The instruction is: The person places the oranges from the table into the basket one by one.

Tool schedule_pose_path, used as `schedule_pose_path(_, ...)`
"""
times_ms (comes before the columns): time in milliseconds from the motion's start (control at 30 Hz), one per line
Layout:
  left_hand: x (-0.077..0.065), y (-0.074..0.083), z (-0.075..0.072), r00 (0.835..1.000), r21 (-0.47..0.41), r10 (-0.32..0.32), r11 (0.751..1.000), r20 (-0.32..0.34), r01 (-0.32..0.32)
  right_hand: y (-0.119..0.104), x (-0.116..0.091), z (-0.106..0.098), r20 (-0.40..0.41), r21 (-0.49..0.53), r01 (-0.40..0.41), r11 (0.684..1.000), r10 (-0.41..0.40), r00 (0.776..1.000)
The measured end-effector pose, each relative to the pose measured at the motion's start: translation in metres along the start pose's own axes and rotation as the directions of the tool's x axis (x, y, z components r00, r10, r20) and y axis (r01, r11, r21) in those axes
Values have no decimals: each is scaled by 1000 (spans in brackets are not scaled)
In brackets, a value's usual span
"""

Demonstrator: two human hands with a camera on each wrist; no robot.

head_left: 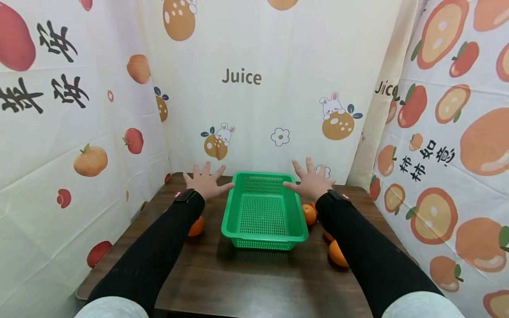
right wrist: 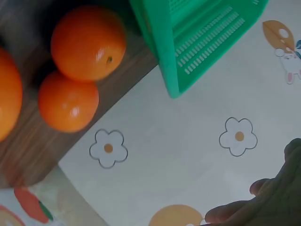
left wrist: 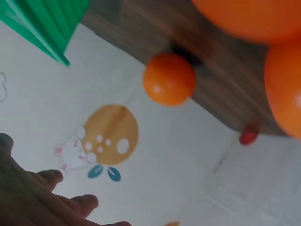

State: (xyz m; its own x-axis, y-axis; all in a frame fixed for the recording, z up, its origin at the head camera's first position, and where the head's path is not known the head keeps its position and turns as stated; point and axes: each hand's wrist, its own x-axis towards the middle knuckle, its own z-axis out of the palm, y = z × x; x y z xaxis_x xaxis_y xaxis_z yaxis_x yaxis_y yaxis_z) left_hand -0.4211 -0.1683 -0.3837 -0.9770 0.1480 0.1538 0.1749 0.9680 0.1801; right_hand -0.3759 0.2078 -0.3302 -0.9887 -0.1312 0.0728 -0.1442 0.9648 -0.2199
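Note:
A green plastic basket (head_left: 263, 214) with slotted sides stands on the brown table. My left hand (head_left: 206, 182), fingers spread and holding nothing, hovers beside its far left corner. On the opposite side my right hand (head_left: 312, 180) is spread the same way, also holding nothing. One orange (head_left: 196, 226) shows beside my left forearm, and the left wrist view shows several, including a small orange (left wrist: 169, 79). Near my right forearm lie another orange (head_left: 309, 214) and a lower orange (head_left: 338, 254), partly hidden by the sleeve. Two oranges (right wrist: 88, 43) touch each other in the right wrist view.
The brown table (head_left: 238, 287) ends at a fabric backdrop (head_left: 254, 115) printed with fruit, rabbits and the word Juice. Printed cloth hangs at the left (head_left: 51, 185) and at the right (head_left: 437, 145), close along the table's sides.

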Motion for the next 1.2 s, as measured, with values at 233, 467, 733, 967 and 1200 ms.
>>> schedule_pose_path(233,-18,16,21,998,8,33,999,-45,-32,4,-23,14,-41,60,18,998,-16,999)
schedule_pose_path(467,-44,28,29,1000,-72,13,997,-25,-15,8,-43,39,-68,150,19,988,-9,998)
schedule_pose_path(733,-65,35,40,1000,-148,-27,989,-4,26,0,-65,72,-50,301,22,953,-7,999)
schedule_pose_path(967,-82,51,56,996,-250,-58,965,64,73,6,-75,99,-8,423,-34,906,42,999)
schedule_pose_path(1200,-94,57,69,992,-451,-73,885,107,114,7,-82,121,14,571,-27,821,23,1000)
